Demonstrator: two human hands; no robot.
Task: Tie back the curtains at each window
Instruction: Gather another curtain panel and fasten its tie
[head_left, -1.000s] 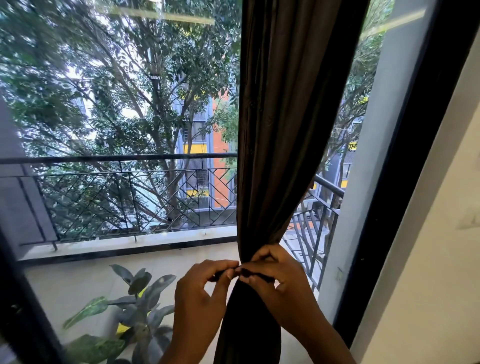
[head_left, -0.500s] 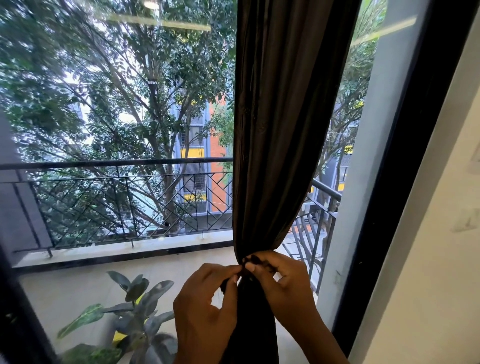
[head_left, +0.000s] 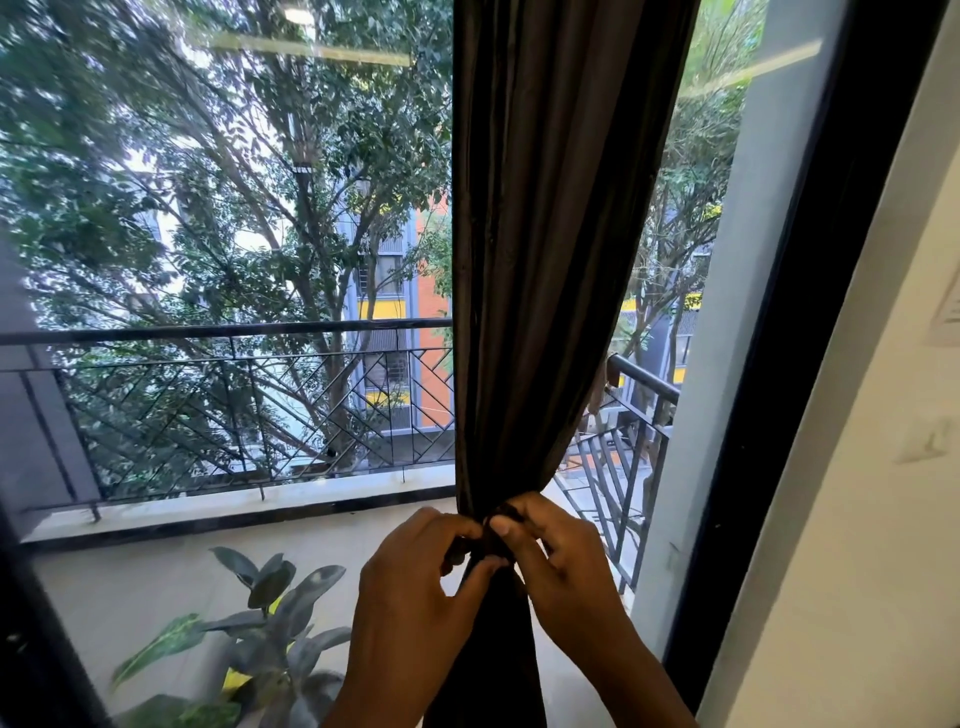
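Two hands, left hand (head_left: 410, 587) and right hand (head_left: 566, 566), pinch the gathered curtain (head_left: 545, 260) (between them)

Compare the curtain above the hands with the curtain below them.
The curtain above the hands spreads broad, with long folds fanning up; the curtain below the hands hangs as one narrow bunch. The upper part catches light and shows brown sheen; the lower part looks nearly black in shadow. They meet at the cinch where the left hand and right hand pinch a dark tie. Both are the same dark fabric.
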